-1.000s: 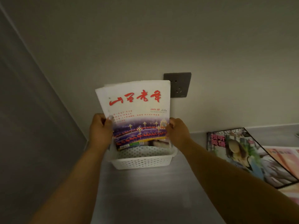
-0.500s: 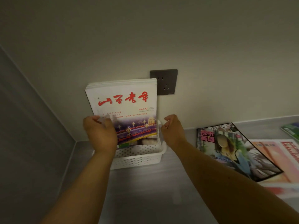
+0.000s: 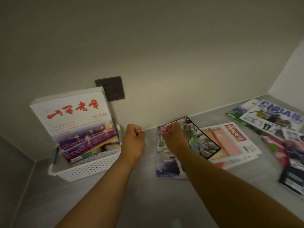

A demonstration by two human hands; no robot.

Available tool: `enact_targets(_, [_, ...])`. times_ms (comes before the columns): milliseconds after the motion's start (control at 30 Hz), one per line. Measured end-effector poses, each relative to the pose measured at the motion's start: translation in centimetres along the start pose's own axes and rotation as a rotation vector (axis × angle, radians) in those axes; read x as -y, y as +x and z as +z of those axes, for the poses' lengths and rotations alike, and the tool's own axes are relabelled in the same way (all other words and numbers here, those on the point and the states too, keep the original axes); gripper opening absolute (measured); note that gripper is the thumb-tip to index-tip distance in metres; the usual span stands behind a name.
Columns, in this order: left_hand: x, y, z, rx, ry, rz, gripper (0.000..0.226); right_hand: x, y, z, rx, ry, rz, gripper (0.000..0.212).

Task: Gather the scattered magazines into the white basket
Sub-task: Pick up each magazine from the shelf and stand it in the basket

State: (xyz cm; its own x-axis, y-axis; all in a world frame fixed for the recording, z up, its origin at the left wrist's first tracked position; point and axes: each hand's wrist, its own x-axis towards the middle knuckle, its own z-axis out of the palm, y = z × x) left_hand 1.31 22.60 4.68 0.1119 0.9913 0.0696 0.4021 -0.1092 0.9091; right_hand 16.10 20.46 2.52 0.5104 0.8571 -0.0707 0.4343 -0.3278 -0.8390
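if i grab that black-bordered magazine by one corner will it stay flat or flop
The black-bordered magazine looks thin and soft-covered, so it would probably droop from one corner. Its cover looks glossy, so it may slide on the pink magazine under it. It seems light; the right hand above it could likely lift it alone.

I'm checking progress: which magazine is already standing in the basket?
The white magazine with red brush lettering, upright in the white basket against the wall. The others, like the black-bordered magazine and the NBA magazine, lie flat on the counter.
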Motion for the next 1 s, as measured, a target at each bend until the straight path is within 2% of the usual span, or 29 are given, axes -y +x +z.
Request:
enact_targets(233, [-3.2,-2.9,8.7,0.184,0.005,-0.066,0.015,-6.4,-1.0,-8.7,0.025,-0.082,0.143,0.008])
enact_targets(400, [-5.7,-4.3,14.2,0.308,-0.014,-0.127,0.017,-11.2,-0.7,-13.4,-0.02,-0.166,0.228,0.021])
enact_targets(633, [-9.5,-6.6,22.7,0.433,-0.098,-0.144,0.016,-16.9,0.1,-21.0,-0.134,-0.128,0.375,0.029])
enact_targets(767, [-10.7,-7.7,28.3,0.534,-0.159,-0.22,0.011,-21.1,0.7,-25.5,-0.177,-0.142,0.466,0.017])
enact_targets(933, [-12.3,-9.3,35.0,0.699,-0.235,-0.392,0.006,-24.5,0.6,-30.2,-0.312,-0.278,0.583,0.039])
enact_targets(1000, [-12.6,-10.0,37.5,0.819,-0.195,-0.38,0.024,-26.2,0.9,-31.7,-0.301,-0.344,0.588,0.049])
